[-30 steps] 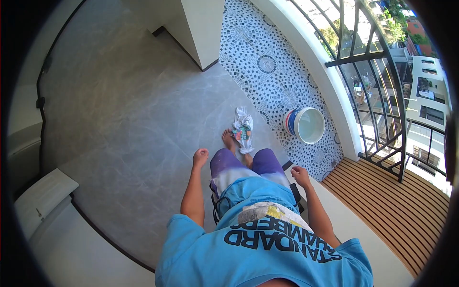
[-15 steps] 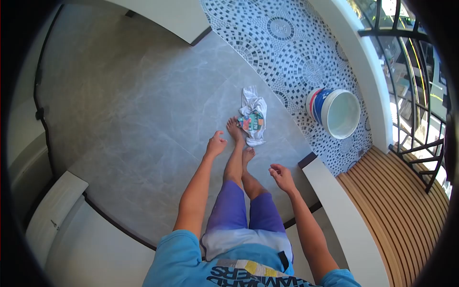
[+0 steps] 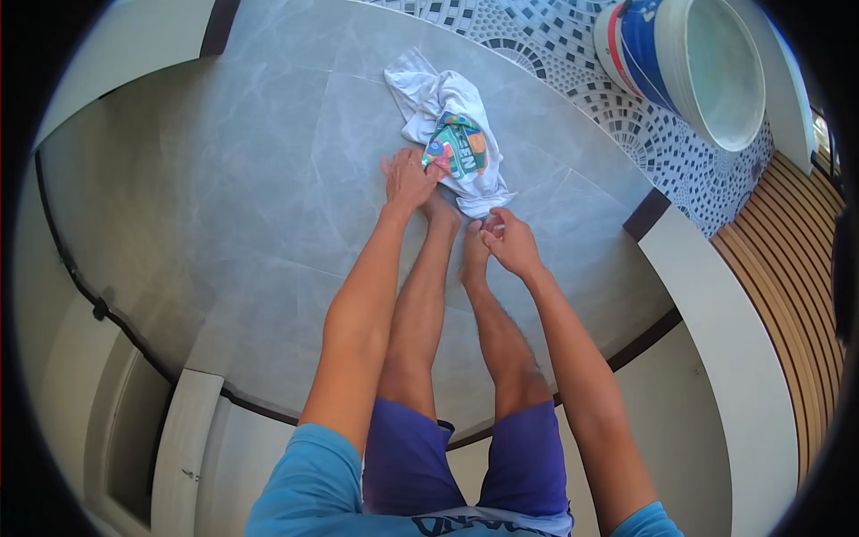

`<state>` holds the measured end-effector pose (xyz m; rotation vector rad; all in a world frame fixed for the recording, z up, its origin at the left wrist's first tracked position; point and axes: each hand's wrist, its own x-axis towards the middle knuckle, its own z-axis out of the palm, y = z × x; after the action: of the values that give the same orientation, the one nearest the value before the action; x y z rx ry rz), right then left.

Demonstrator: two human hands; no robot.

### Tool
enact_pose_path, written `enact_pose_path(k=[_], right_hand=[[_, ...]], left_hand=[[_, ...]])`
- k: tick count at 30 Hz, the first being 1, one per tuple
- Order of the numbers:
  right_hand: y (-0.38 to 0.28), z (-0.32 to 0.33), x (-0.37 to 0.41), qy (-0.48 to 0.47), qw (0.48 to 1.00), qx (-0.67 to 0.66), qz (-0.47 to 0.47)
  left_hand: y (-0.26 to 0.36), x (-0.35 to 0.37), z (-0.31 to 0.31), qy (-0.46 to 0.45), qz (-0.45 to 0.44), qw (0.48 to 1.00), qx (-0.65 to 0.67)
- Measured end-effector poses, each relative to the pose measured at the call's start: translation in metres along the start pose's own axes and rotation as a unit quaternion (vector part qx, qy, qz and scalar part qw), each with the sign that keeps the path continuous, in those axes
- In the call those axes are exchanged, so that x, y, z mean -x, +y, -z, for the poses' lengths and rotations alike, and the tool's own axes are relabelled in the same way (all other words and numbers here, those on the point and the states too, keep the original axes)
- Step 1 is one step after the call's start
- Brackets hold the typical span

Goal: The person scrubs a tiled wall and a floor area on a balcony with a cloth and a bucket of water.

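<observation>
A crumpled white cloth with a coloured print (image 3: 452, 134) lies on the grey tiled floor (image 3: 268, 179) just beyond my bare feet. My left hand (image 3: 407, 177) reaches down with fingers spread and touches the cloth's near left edge. My right hand (image 3: 508, 240) hovers beside my right foot, fingers loosely curled, just short of the cloth's lower corner. Neither hand has closed on the cloth. I am bent far forward over my legs.
A white bucket with a blue and red label (image 3: 693, 63) lies on its side on the mosaic tiles (image 3: 582, 80) at upper right. A white curb (image 3: 725, 322) and a wooden slat deck (image 3: 805, 251) run along the right. A white step (image 3: 183, 447) sits at lower left.
I have bent down sharply. Both hands dropped from waist height to the floor, the left now touching the cloth. The cloth and bucket look much closer.
</observation>
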<state>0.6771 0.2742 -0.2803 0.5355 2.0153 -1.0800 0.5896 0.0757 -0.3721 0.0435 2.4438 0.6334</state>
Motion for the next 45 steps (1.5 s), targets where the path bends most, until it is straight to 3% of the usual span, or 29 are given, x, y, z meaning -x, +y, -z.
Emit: enact_pose_path(k=[4,8,9,13,16,17,19,22,28,32,36,42,45], right_hand=[[-0.025,0.007,0.019,0.112,0.989,0.072,0.062],[-0.053,0.036,0.061,0.123,0.972,0.124,0.157],[-0.061,0.048,0.074,0.052,0.980,0.086,0.170],[-0.097,0.062,0.138,0.141,0.956,0.017,0.255],[-0.118,0.082,0.179,0.205,0.945,0.004,0.255],[-0.118,0.088,0.187,0.268,0.922,0.018,0.280],[-0.117,0.108,0.209,0.237,0.940,0.029,0.244],[-0.125,0.117,0.231,0.209,0.943,0.046,0.256],[-0.150,0.141,0.263,0.120,0.934,0.082,0.327],[-0.162,0.142,0.276,0.094,0.913,0.092,0.387],[-0.183,0.148,0.293,0.054,0.903,0.118,0.411],[-0.184,0.153,0.302,0.016,0.902,0.158,0.401],[-0.169,0.156,0.299,-0.008,0.911,0.149,0.384]], left_hand=[[0.077,0.063,0.051,0.016,-0.098,0.967,0.236],[0.141,0.134,0.142,0.011,-0.049,0.957,0.285],[0.151,0.148,0.161,0.008,-0.027,0.957,0.288],[0.161,0.185,0.214,0.045,0.045,0.879,0.473],[0.160,0.211,0.262,0.001,0.034,0.878,0.478],[0.154,0.218,0.276,-0.049,0.039,0.906,0.418],[0.141,0.237,0.297,-0.149,0.055,0.944,0.288],[0.126,0.265,0.290,-0.053,-0.018,0.994,0.091],[0.061,0.297,0.270,0.164,0.036,0.986,0.008],[0.041,0.311,0.266,0.231,0.109,0.966,0.049],[0.039,0.336,0.279,0.318,0.103,0.942,0.035],[0.015,0.365,0.299,0.272,0.076,0.954,-0.096],[0.009,0.354,0.308,0.279,-0.041,0.958,-0.052]])
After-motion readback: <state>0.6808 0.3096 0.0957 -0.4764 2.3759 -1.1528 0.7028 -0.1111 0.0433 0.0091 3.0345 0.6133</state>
